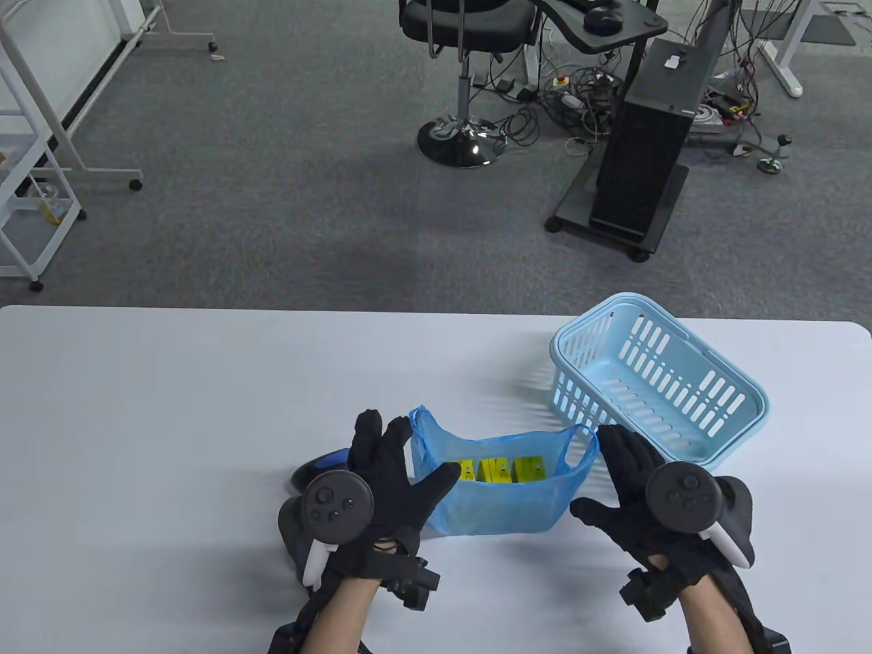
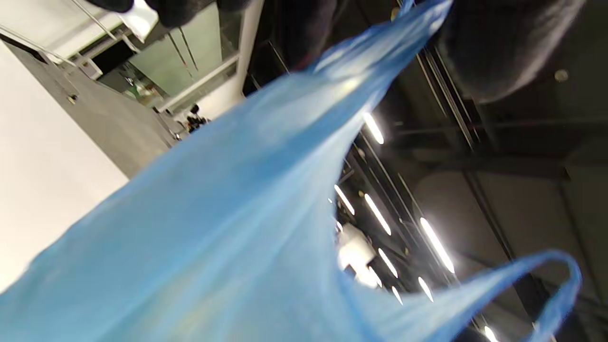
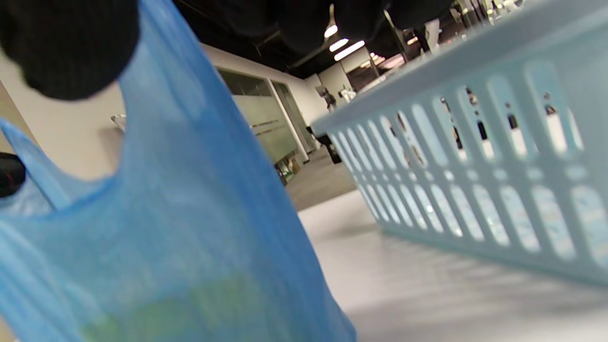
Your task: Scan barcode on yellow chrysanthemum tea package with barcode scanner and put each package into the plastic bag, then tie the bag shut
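A blue plastic bag (image 1: 504,507) stands open near the table's front edge, with three yellow tea packages (image 1: 501,470) side by side inside it. My left hand (image 1: 412,460) is at the bag's left end, fingers straight beside the left handle (image 1: 419,417) and thumb lying over the front rim. My right hand (image 1: 599,477) flanks the right end, fingers spread next to the right handle (image 1: 579,436), thumb off the bag's side. The dark barcode scanner (image 1: 317,470) lies behind my left hand. The bag (image 2: 213,213) fills the left wrist view. In the right wrist view the bag (image 3: 190,213) shows yellow through its wall.
A light blue slotted basket (image 1: 667,368) sits tilted at the back right, just beyond my right hand, and looms close in the right wrist view as the basket (image 3: 475,142). The white table (image 1: 170,409) stretches to the left. Past its far edge are carpet, a chair and a computer cart.
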